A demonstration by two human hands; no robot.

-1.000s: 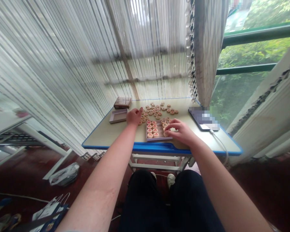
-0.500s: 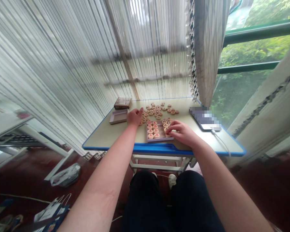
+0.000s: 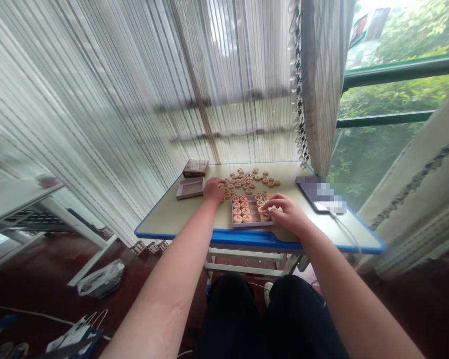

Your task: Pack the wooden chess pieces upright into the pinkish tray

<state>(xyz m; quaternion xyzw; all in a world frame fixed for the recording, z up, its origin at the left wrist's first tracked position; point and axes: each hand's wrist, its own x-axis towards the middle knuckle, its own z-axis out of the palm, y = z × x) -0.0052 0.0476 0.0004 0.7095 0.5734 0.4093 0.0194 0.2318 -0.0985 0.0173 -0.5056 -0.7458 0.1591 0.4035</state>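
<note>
On the table, a shallow pale box (image 3: 252,225) holds round wooden Chinese chess pieces: red-marked pieces (image 3: 245,211) in two columns at its left, dark-marked ones (image 3: 264,217) down its right side. Between them the box floor shows. My right hand (image 3: 287,213) is at the box's right wall, thumb and fingers apart, fingertips on or just above a dark-marked piece. Farther left, my left hand (image 3: 213,190) reaches to the near left edge of a loose spread of chess pieces (image 3: 248,185). Its fingers are stretched out, with their tips partly hidden among the pieces.
An open shallow tray (image 3: 190,188) lies left of my left hand, with a brown box (image 3: 195,168) behind it. A phone or tablet (image 3: 316,195) with a white cable (image 3: 347,227) lies at the right. A string curtain (image 3: 243,134) hangs behind the table (image 3: 179,219).
My left hand's closed fingers have spread out toward the loose pieces. My right hand's fingers have lifted slightly, showing more of the lower dark-marked piece. The whole view has shifted a little.
</note>
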